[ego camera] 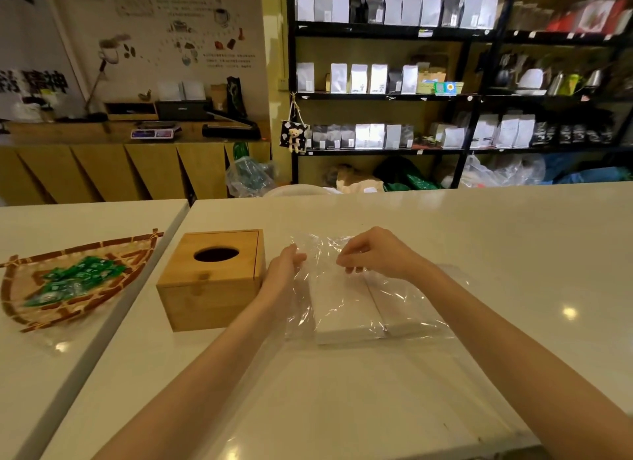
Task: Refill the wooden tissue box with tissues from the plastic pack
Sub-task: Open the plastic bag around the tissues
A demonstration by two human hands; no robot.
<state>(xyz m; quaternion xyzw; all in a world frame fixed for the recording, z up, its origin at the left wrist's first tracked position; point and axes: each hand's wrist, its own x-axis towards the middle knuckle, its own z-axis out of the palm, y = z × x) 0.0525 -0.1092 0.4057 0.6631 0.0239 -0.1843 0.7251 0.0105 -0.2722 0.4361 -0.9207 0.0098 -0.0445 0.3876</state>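
Tabletop [394, 391]: white, glossy surface; carries all task items.
Wooden tissue box [212, 279]: upright, lid on, oval slot facing up; stands just left of the plastic pack.
Plastic pack [359, 298]: clear wrap lying flat, far end lifted and crumpled; white tissues [342, 309] inside.
Left hand [286, 266]: fingers extended, touching the wrap's left edge, between box and pack.
Right hand [375, 254]: fingertips pinching the raised wrap at the far end.
Woven basket [68, 285]: on the adjacent tabletop to the left, holding green packets [73, 279].
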